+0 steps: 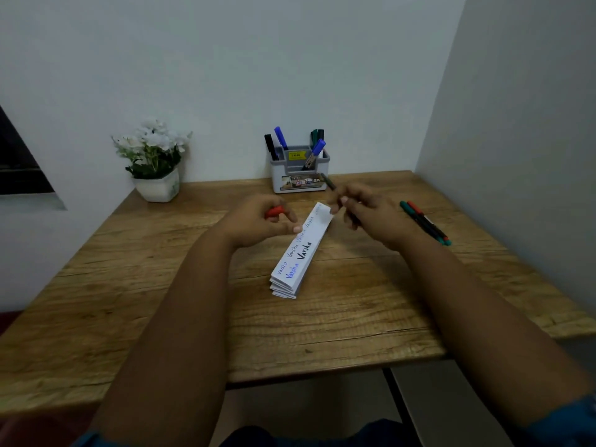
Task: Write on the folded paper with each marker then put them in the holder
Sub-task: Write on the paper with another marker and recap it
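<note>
A folded white paper [300, 253] lies on the wooden table [193, 317] with a word written on it in black, blue and fainter ink. My left hand [258, 221] holds a red marker cap [274, 211] just left of the paper's far end. My right hand [371, 214] grips a dark marker body [329, 182] above the paper's far end, its tip pointing towards the holder. The grey and white holder [300, 169] stands at the back with black, blue and green markers in it.
Two markers, one red and one green [425, 222], lie on the table right of my right hand. A white pot of white flowers [154, 162] stands at the back left. Walls close the table at the back and the right.
</note>
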